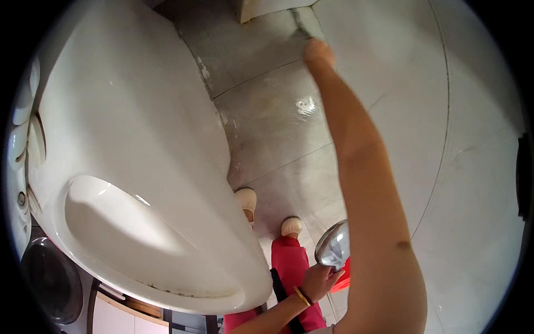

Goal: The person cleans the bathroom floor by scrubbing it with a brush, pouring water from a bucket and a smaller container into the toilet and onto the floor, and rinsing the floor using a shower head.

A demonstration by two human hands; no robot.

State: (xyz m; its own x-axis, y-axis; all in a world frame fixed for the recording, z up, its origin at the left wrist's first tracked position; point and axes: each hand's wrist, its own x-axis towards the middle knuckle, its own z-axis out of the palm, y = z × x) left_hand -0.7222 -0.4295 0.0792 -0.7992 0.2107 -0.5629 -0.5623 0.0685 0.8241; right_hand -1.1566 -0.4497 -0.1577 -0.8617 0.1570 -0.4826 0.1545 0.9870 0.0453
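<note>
At the lower middle, my left hand [320, 282] is closed on the edge of a shiny metal bowl-like vessel [334, 247], partly hidden behind my right arm. A yellow bangle and a dark band circle that wrist. My right arm reaches far ahead to the corner where the grey tiled floor [267, 128] meets the pale wall [400, 50]. Out there my right hand [319, 53] looks closed and is blurred. Beside its fingers a dark streak [300, 23] runs along the tiles; whatever the hand holds cannot be made out.
A large white bathtub [150, 100] fills the left side, stained along its near rim. Water glistens on the floor beside it. A red object [342, 281] shows behind the metal vessel. My pale shoes [291, 226] stand near the tub. A round dark appliance door [53, 281] is at lower left.
</note>
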